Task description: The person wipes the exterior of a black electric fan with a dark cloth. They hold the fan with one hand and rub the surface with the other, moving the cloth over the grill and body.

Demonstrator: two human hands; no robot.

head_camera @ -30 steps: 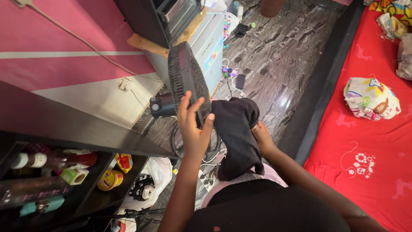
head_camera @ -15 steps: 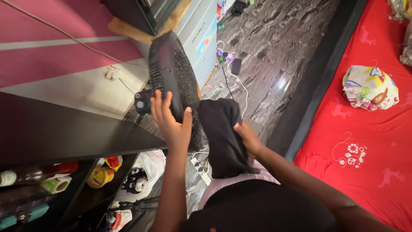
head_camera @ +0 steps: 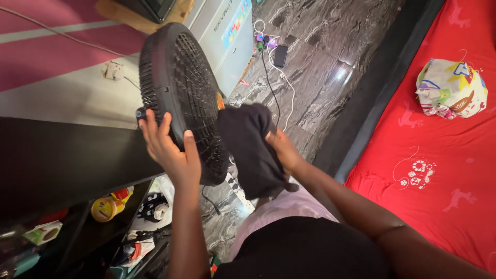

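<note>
A black fan with a round grille (head_camera: 181,82) stands tilted in front of me. My left hand (head_camera: 168,147) grips the lower rim of the grille, thumb on its front. My right hand (head_camera: 281,150) holds a bunched black cloth (head_camera: 248,144) pressed against the front of the grille near the orange hub. The fan's stand is hidden behind my arms.
A dark shelf unit (head_camera: 62,165) at the left holds jars and small boxes below. A white cabinet (head_camera: 227,36) stands behind the fan. Cables and a phone (head_camera: 280,54) lie on the marble floor. A red mattress (head_camera: 434,155) with a patterned bundle (head_camera: 450,88) fills the right side.
The view has shifted so the fan's grille now faces me more fully. My left hand has slid along the rim, and my right hand keeps the cloth against the grille.
</note>
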